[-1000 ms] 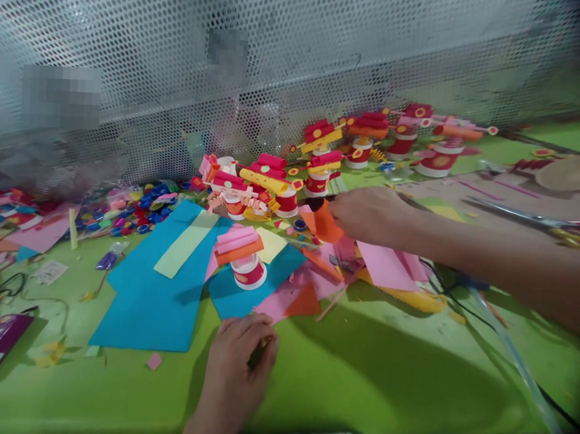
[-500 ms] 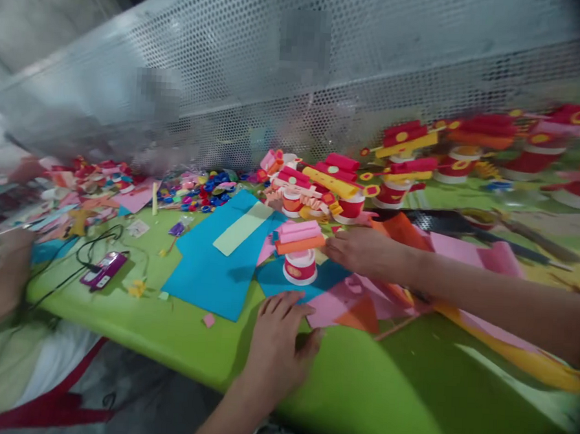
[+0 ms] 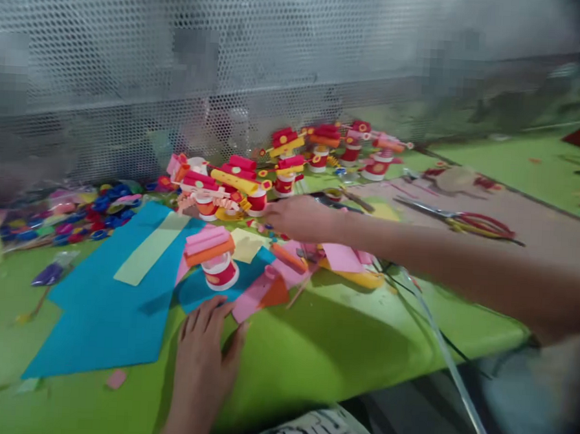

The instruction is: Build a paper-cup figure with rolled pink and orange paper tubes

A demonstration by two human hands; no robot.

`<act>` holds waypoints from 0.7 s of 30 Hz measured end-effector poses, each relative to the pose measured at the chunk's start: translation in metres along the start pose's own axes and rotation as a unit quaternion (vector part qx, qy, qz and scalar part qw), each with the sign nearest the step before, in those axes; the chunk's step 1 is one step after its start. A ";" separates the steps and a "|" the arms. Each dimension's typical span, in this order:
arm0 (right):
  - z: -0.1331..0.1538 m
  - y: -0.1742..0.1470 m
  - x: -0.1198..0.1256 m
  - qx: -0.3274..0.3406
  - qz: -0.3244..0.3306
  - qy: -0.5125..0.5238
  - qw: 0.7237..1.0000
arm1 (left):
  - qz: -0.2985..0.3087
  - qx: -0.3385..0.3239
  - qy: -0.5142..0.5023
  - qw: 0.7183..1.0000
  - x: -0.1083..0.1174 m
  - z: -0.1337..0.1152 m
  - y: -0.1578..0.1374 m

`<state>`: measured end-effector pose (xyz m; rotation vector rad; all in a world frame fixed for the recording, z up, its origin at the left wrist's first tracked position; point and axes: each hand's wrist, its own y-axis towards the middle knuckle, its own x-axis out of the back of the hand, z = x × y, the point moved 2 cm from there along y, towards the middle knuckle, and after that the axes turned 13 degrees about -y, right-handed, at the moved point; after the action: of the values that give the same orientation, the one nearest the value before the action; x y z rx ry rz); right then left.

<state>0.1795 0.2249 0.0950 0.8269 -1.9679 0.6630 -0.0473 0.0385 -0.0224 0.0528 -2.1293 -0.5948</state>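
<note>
My left hand [image 3: 205, 348] rests on the green tabletop with its fingers spread, holding nothing. Just beyond its fingertips stands a small paper-cup model [image 3: 221, 272], red and white, topped by pink and orange rolls [image 3: 209, 244]. My right hand [image 3: 294, 217] reaches across, past that model, its fingers pointing down among small scraps. The fingertips are partly hidden and blurred, so any hold is unclear. Near it lie a pale yellow paper square [image 3: 247, 245], an orange roll [image 3: 289, 258] and pink paper [image 3: 251, 299]. Several similar red cup models [image 3: 284, 184] stand behind the hand.
Blue sheets [image 3: 119, 318] with a pale green strip [image 3: 147, 251] lie left. Colourful small pieces [image 3: 96, 213] are heaped by the perforated metal panel [image 3: 133, 60]. Scissors with red and yellow handles [image 3: 469, 223] lie right. A thin pale tube [image 3: 450, 361] crosses the table edge.
The view has turned right, bringing the scissors into sight and losing the other person's arm. My right hand has moved farther from the nearest cup model. My left hand stays flat beside it.
</note>
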 end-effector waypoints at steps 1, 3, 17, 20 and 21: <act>-0.013 -0.014 0.006 -0.042 0.022 0.004 0.999 | -0.003 0.004 0.006 1.000 0.000 -0.001 -0.001; -0.033 -0.043 0.012 -0.127 0.068 0.018 0.989 | -0.006 0.007 0.018 1.000 0.000 -0.002 -0.003; -0.017 -0.108 0.006 -0.282 0.158 0.093 0.942 | -0.012 -0.013 0.038 0.999 0.005 -0.004 -0.007; -0.044 -0.127 0.026 -0.345 0.101 0.075 0.930 | -0.015 -0.020 0.043 0.999 0.006 -0.003 -0.007; -0.051 -0.132 0.030 -0.359 0.082 0.073 0.927 | -0.016 -0.023 0.041 0.999 0.006 -0.004 -0.007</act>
<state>0.2943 0.1685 0.1624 0.1568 -1.9427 0.0548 -0.0485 0.0296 -0.0188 0.0841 -2.0371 -0.6500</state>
